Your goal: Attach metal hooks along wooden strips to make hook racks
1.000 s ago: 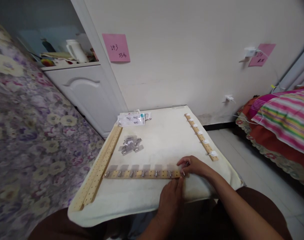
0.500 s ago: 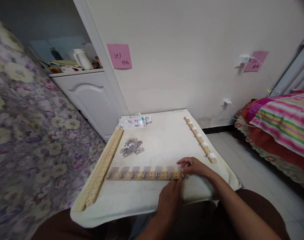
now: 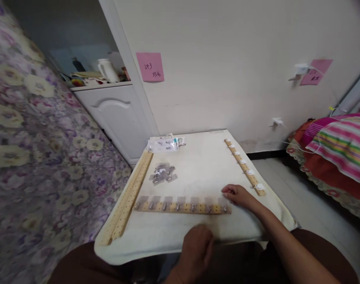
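A wooden strip point(image 3: 186, 207) with holes lies across the near part of the table, bearing a row of small metal pieces, each with a clear plastic bag or card behind it. My right hand point(image 3: 238, 196) is just beyond the strip's right end, fingers loosely curled in, with nothing seen in them. Nearer to me, my left hand point(image 3: 198, 241) is curled by the table's front edge, apart from the strip; its fingertips are hidden. Left of the middle lies a small pile of similar bagged metal pieces point(image 3: 164, 173).
Two long perforated wooden strips point(image 3: 129, 197) run along the table's left side. Another strip point(image 3: 244, 166) with white-tagged pieces lies at the right. Printed packages point(image 3: 164, 144) sit at the back left. A wall, a cabinet point(image 3: 115, 114) and a bed point(image 3: 330, 150) surround the table point(image 3: 194, 165).
Both hands have come off the strip's right end: the left drew back toward me, the right moved slightly right. The last metal piece now shows uncovered. The view has shifted a little.
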The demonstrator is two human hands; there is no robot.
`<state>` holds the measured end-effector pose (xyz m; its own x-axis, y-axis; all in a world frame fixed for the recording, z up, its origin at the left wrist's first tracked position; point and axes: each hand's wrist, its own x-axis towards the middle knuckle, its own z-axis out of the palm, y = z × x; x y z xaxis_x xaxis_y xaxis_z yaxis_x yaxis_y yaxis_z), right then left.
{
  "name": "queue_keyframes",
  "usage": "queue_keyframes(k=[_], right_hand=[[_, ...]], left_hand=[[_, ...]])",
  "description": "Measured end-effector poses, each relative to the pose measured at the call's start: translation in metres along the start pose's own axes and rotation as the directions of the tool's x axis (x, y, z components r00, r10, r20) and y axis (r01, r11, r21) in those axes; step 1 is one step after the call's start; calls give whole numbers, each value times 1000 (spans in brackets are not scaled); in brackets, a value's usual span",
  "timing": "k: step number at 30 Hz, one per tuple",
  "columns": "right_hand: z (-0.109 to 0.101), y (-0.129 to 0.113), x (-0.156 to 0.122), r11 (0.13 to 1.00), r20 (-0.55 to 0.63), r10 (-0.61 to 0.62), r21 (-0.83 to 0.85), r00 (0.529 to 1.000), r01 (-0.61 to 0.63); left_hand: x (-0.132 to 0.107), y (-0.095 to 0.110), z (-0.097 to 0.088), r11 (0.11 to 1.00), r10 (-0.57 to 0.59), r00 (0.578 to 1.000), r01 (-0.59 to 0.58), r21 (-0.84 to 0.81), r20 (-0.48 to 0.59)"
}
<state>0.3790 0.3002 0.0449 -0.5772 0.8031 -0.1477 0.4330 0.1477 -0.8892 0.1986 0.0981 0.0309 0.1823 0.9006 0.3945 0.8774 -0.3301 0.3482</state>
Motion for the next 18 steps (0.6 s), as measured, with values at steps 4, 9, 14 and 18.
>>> queue_keyframes(k=[4,9,14,18], right_hand=[[3,2,1,977,-159,-121,-193,980,90],[16,-15,-2,932,-246,-204,-345,948,112],[63,-61,-13,872,-174,-344,-424,923,245],[109,-99,-18,787,-111,-388,-557,915,266]], left_hand=[[-28,-31,-31,991,-86,996,87,99,-23],[-59,-80,-63,965,-143,966,185,188,-218],[-70,-99,-66,950,-178,954,230,212,-240],[-71,-100,-62,944,-153,956,216,248,-251]])
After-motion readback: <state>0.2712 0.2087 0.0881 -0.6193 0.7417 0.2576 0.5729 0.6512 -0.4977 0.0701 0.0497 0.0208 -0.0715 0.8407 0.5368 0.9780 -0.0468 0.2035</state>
